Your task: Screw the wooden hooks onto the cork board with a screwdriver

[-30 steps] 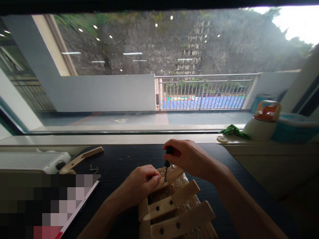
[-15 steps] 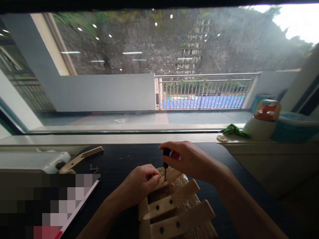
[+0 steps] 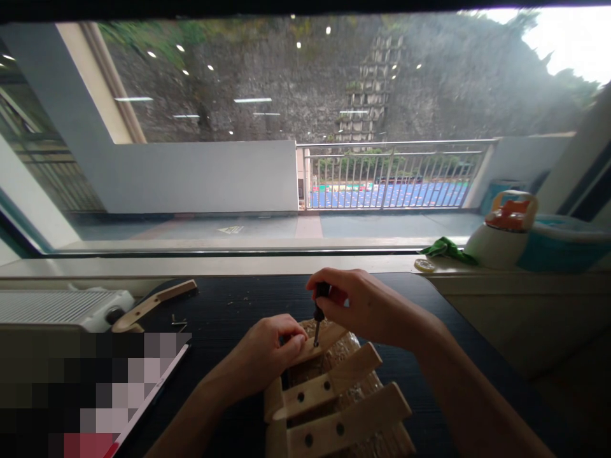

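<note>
One screwdriver (image 3: 319, 313) | right hand (image 3: 358, 299) grips handle (image 3: 323, 291) | shaft (image 3: 317, 332) below, at slat (image 3: 330, 337) | left hand (image 3: 272, 346) touching slat (grip unclear)

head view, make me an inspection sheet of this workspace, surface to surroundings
Surface: dark table, pale specks toward the far edge
Job's things: screwdriver, its tip meeting the farthest wooden slat
Clutter: loose wooden piece and small thin pieces, both at left
Hands: right hand grips the screwdriver; left hand at the slat's left end
Cables: nothing seen
Surroundings: window sill with green cloth and white container
</note>
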Demonstrator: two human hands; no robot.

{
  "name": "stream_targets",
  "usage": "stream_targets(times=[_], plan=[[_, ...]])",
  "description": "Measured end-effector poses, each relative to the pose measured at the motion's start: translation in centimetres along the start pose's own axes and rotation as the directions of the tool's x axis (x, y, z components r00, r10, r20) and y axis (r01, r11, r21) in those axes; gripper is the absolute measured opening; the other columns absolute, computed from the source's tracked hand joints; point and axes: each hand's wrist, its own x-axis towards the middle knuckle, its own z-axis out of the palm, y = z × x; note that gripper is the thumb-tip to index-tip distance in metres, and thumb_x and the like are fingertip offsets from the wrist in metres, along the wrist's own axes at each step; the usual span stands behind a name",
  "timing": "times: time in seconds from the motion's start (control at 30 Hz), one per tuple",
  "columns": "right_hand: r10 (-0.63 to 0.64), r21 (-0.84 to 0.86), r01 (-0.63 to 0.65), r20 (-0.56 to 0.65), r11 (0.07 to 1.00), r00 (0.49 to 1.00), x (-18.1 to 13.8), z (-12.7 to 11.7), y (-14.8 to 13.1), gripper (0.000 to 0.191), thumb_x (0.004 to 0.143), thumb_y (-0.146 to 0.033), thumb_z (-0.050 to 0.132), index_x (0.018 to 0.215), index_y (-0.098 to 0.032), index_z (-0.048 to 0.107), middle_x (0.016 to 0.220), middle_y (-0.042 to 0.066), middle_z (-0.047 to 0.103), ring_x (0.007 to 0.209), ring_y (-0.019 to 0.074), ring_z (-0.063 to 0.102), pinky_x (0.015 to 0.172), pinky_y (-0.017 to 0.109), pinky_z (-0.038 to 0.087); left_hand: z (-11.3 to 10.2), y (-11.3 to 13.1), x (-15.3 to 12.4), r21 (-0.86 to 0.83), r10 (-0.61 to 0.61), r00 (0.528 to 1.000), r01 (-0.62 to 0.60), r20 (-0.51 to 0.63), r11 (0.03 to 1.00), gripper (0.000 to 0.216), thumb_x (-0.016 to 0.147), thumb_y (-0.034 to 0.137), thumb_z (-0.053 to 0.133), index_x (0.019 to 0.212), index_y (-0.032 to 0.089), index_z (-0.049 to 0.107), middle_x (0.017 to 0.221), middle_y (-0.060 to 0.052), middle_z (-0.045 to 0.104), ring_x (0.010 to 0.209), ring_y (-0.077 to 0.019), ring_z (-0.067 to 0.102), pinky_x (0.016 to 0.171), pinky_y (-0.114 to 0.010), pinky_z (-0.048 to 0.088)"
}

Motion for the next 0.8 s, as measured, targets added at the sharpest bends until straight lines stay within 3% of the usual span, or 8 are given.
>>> stream_targets(times=[0.33,0.5,0.8], plan=[[0.027,-0.043,-0.027,-0.016,0.999,1.0,0.23,0.34,0.55,0.017,0.079,-0.029,0.055,0.093,-0.021,0.06,0.067,-0.002,0.059,0.059,0.0097,0.049,0.055,0.022,0.034,-0.07,0.12,-0.02,-0.007,0.001,1.0,-0.001,0.013,1.0,0.028,0.083,0.025,0.043,0.077,0.016,0.068,0.078,-0.002,0.064,0.07,-0.0146,0.055,0.062,-0.023,0.038],[0.0,0.017,0.0,0.014,1.0,1.0,0.01,0.1,0.17,0.019,0.08,-0.023,0.051,0.095,-0.021,0.061,0.067,-0.002,0.058,0.06,0.009,0.051,0.058,0.021,0.036,0.11,-0.02,0.03,-0.001,-0.015,1.0,0.015,0.004,1.0,0.027,0.082,0.026,0.043,0.078,0.017,0.068,0.079,-0.001,0.064,0.071,-0.015,0.055,0.063,-0.023,0.038],[0.002,-0.022,-0.002,-0.012,1.0,1.0,0.12,0.17,0.25,0.015,0.08,-0.024,0.053,0.092,-0.021,0.062,0.065,-0.003,0.057,0.058,0.0081,0.048,0.056,0.021,0.033,-0.09,0.11,-0.13,0.008,-0.009,1.0,0.009,0.014,1.0,0.027,0.083,0.025,0.043,0.079,0.018,0.069,0.079,-0.001,0.064,0.071,-0.0147,0.055,0.063,-0.023,0.038]])
